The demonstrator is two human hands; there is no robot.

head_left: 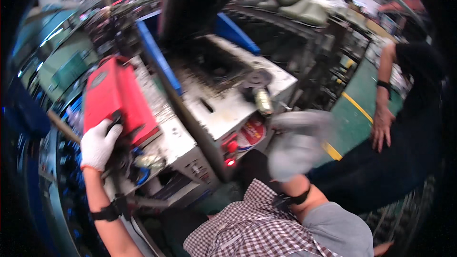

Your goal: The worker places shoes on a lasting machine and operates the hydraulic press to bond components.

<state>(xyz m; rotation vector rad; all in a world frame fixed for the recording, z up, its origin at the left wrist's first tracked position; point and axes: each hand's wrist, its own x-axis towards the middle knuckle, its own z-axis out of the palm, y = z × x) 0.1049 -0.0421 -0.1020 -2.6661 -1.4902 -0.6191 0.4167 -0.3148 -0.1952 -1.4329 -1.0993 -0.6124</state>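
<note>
Far left: gloved left hand (98,143), fingers wrapped around the lower edge of a flat red plastic case (115,100) — held tilted, up over the left side of a grimy white metal machine (223,109). On the machine front, a red knob (232,146) above a glowing red light (230,162). Further right, gloved right hand (297,145), blurred, raised near the machine's front corner — finger spread impossible to tell. Far right: another person in dark clothes (404,152), hand resting on the thigh.
</note>
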